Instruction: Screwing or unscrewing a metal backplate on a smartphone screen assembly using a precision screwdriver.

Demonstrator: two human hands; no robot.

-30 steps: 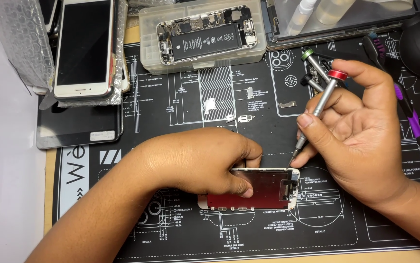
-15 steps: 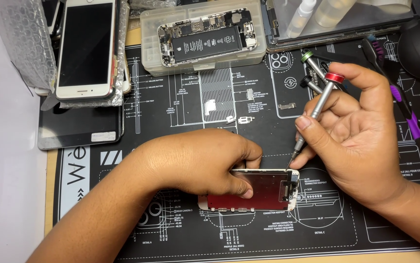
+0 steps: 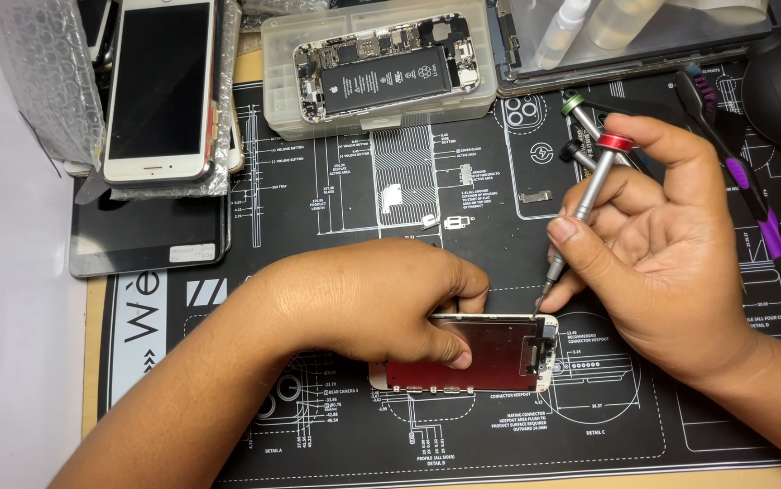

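Screen assembly (image 3: 490,355) lies on black printed mat (image 3: 336,208); cluttered bench.

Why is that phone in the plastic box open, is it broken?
It looks taken apart, not smashed: the opened phone lies on the clear plastic box with its battery showing. The left hand steadies its screen panel, while the right hand holds a screwdriver at one corner.

I see bare mat (image 3: 336,208) above my left hand (image 3: 363,303) | parts box (image 3: 377,68) blocks the top | purple tool (image 3: 752,190) crowds the right
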